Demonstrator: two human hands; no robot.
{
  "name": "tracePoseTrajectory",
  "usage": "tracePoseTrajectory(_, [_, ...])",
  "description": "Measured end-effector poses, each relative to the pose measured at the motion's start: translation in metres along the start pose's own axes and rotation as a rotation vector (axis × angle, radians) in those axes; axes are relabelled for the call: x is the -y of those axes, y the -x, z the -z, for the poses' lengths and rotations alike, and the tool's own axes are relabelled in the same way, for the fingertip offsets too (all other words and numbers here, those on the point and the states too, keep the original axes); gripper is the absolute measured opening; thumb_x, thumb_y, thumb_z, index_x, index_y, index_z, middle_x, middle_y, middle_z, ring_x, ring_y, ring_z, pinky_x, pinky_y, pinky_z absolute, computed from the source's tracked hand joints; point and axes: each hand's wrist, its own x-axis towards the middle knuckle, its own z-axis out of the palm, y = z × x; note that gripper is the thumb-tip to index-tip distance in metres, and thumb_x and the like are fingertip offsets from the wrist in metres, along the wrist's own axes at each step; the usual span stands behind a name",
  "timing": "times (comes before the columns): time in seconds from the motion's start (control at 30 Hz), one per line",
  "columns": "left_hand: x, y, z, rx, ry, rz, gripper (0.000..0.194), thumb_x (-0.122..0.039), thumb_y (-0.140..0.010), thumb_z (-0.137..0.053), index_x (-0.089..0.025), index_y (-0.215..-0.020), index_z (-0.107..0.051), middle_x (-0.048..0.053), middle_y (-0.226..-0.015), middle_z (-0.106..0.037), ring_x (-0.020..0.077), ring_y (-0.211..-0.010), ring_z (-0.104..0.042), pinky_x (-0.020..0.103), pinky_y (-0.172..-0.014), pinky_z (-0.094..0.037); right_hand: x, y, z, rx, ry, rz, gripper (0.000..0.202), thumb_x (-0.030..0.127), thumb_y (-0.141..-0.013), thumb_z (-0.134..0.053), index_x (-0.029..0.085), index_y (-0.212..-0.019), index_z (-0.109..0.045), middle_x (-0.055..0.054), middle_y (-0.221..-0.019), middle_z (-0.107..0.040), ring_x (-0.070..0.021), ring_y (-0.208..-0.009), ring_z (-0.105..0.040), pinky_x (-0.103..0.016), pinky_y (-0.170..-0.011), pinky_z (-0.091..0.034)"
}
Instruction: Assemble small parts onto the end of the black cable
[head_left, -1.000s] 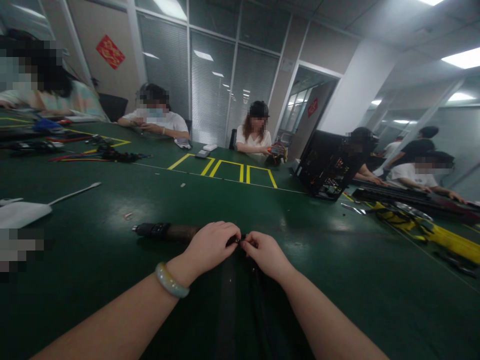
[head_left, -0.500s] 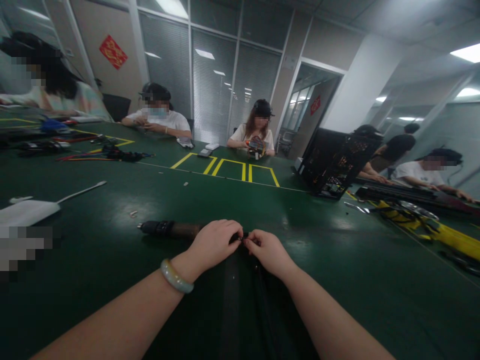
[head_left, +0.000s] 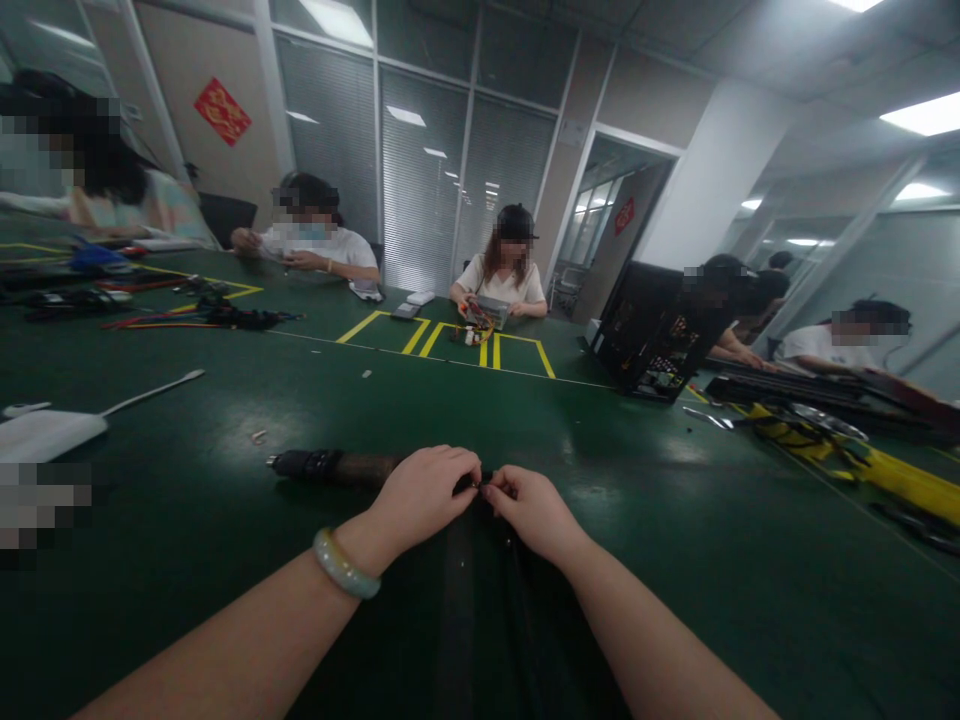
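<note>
An electric screwdriver (head_left: pixel 330 466) with a black nose and brownish body lies lengthwise on the green table, its tip pointing left. My left hand (head_left: pixel 429 490), with a jade-coloured bangle (head_left: pixel 346 565) on its wrist, is closed over the rear end of the tool. Right beside it, my right hand (head_left: pixel 534 508) pinches the end of a black cord (head_left: pixel 517 580) at the back of the screwdriver. The fingertips of both hands nearly meet, and they hide the joint between cord and tool. From there the cord runs down towards me.
White adapter with a short cable (head_left: pixel 56 435) sits at the left. Black computer case (head_left: pixel 641 330) stands at the back right, near tools and yellow material (head_left: pixel 892 480). Loose wires (head_left: pixel 217 312) lie at the back left. Several people work around the table; one handles a metal box with wires (head_left: pixel 491 318).
My hands stay at the screwdriver's rear end with almost the same grip. The view has shifted slightly. Across the table, a person has lowered and turned the wired metal box.
</note>
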Motion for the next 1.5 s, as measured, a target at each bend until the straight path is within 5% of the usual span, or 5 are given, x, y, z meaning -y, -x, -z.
tracePoseTrajectory(0.37, [-0.0023, 0.0002, 0.0023, 0.010, -0.009, 0.008, 0.005, -0.021, -0.084, -0.058, -0.023, -0.088, -0.061, 0.000, -0.091, -0.065, 0.0194, -0.085, -0.059, 0.034, -0.077, -0.043, 0.0000, 0.0003, -0.0008, -0.017, 0.001, -0.006, 0.018, 0.032, -0.089, -0.055, 0.020, -0.081, -0.065, 0.003, -0.069, -0.066, -0.0113, -0.063, -0.057, -0.021, -0.057, -0.035])
tracePoseTrajectory(1.5, [-0.0040, 0.0006, 0.0027, 0.053, 0.013, 0.066, 0.009, -0.022, -0.082, -0.062, -0.025, -0.090, -0.059, -0.001, -0.098, -0.067, 0.0196, -0.094, -0.061, 0.036, -0.086, -0.045, 0.0022, -0.0006, -0.0008, 0.001, -0.094, -0.025, 0.018, 0.031, -0.088, -0.055, 0.022, -0.076, -0.065, 0.001, -0.069, -0.067, -0.0142, -0.061, -0.059, -0.023, -0.054, -0.035])
